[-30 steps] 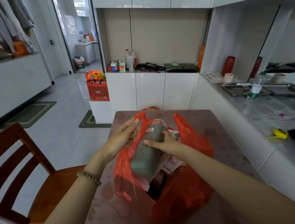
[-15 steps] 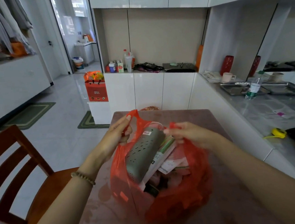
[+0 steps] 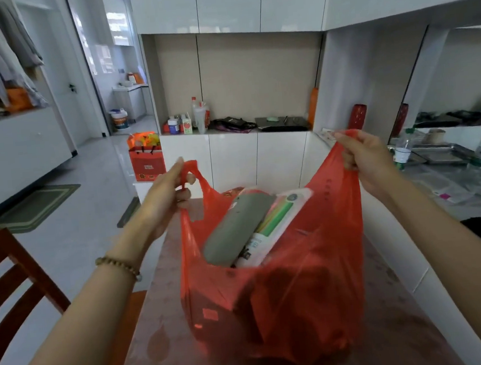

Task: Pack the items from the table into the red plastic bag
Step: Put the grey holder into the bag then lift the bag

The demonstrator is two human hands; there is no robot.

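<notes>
The red plastic bag [image 3: 276,304] stood on the worktop [image 3: 160,346] directly between the person's two hands, its mouth pulled wide. The left hand [image 3: 165,199] had its fingers [image 3: 186,194] clenched around the left handle loop, and the right hand [image 3: 368,161] gripped the right handle bunched in its fist; both handles were held up and apart, at about the same height, so neither hand was clearly nearer the load.

Inside, two items showed above the rim: one grey perforated case [image 3: 237,229] and, touching it on its right side, one white packet with green stripes [image 3: 275,223]. Both lay tilted, their long axes running from low near the person up and away toward the far side of the bag. Darker shapes sat lower down (too veiled by the red film to count or name).

No loose item was visible on the bare part of the worktop around the bag, so the packing looked finished. What remained, likely, was bringing the two handles together over the protruding case.
</notes>
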